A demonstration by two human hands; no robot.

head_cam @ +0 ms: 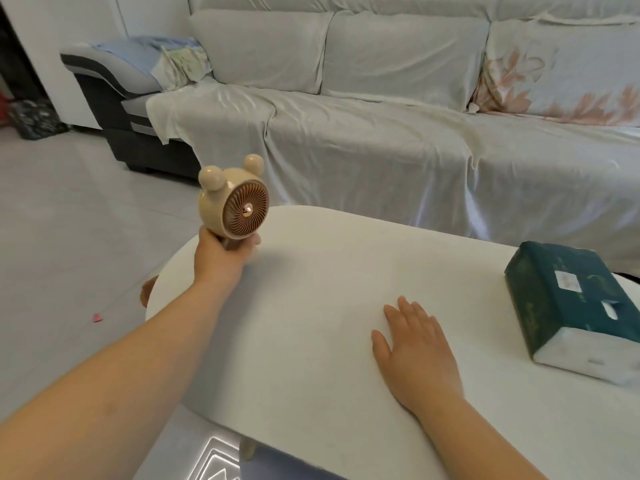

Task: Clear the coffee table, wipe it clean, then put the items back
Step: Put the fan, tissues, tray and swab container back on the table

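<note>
A white oval coffee table (311, 289) fills the lower middle of the head view. My left hand (221, 252) grips the base of a small beige bear-eared fan (233, 200), held upright over the table's far left edge, its brown grille facing me. My right hand (415, 348) lies flat on the tabletop, palm down, fingers slightly apart, holding nothing. A dark green pack of tissues (571, 306) lies on the table at the right, a little beyond my right hand.
A long sofa (381, 133) under a pale sheet runs behind the table, with a floral pillow (554, 64) at its right. Grey tiled floor (69, 220) lies to the left, with a small pink scrap (98, 318) on it. A dark bag (34, 119) stands far left.
</note>
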